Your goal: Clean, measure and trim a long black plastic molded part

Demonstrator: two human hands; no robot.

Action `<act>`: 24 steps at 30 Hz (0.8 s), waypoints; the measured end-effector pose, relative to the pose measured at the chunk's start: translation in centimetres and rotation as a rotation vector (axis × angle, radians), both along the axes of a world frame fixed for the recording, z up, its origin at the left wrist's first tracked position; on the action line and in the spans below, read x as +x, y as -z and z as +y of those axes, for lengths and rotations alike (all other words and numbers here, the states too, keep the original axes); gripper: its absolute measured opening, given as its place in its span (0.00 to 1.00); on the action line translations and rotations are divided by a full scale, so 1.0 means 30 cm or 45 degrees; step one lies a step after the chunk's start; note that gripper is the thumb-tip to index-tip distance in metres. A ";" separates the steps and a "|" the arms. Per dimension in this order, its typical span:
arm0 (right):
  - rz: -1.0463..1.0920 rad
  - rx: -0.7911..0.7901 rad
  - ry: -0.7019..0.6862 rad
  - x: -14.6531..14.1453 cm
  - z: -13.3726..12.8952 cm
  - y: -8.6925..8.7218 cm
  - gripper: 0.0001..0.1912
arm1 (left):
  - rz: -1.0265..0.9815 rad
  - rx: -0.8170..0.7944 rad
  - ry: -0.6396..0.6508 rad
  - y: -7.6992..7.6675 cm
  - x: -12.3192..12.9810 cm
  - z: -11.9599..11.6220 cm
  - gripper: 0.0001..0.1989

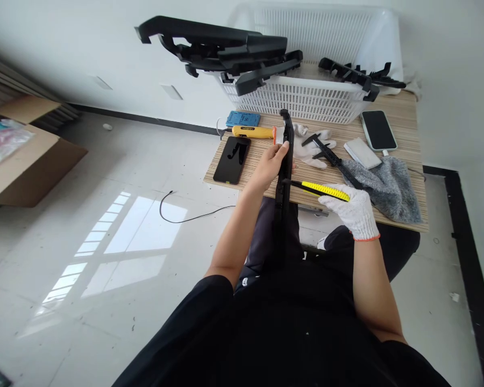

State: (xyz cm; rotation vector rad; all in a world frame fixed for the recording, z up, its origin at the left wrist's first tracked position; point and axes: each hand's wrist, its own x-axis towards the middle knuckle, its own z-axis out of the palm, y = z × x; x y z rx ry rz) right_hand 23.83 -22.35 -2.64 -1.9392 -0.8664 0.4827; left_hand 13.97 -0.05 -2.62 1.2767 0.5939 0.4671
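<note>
My bare left hand is closed around a long black plastic part, which stands lengthwise in front of me over the table edge. In my right hand, gloved in white knit with an orange cuff, is a slim tool with a yellow ribbed handle. The tool's dark narrow end reaches the side of the plastic part below my left fingers. Its exact kind does not show. Past the plastic part lie a white glove and a black caliper. My left fingertips are partly hidden behind the part.
A white plastic basket at the back bears several black plastic parts, some jutting out leftward. The table also carries a dark phone, a yellow-handled tool, a blue flat item, another phone and a grey cloth.
</note>
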 end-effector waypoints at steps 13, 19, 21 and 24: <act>-0.037 -0.044 -0.004 0.005 -0.001 0.019 0.21 | -0.293 0.844 0.240 -0.144 0.144 -0.101 0.11; 0.011 -0.025 -0.012 -0.001 -0.003 0.035 0.20 | 0.404 1.874 0.919 -0.115 0.532 -0.191 0.32; 0.052 0.005 -0.024 -0.002 -0.005 0.048 0.19 | 0.652 1.916 0.933 -0.096 0.623 -0.188 0.37; 0.057 -0.010 -0.010 -0.001 -0.004 0.060 0.18 | 0.753 1.925 0.966 -0.082 0.702 -0.173 0.37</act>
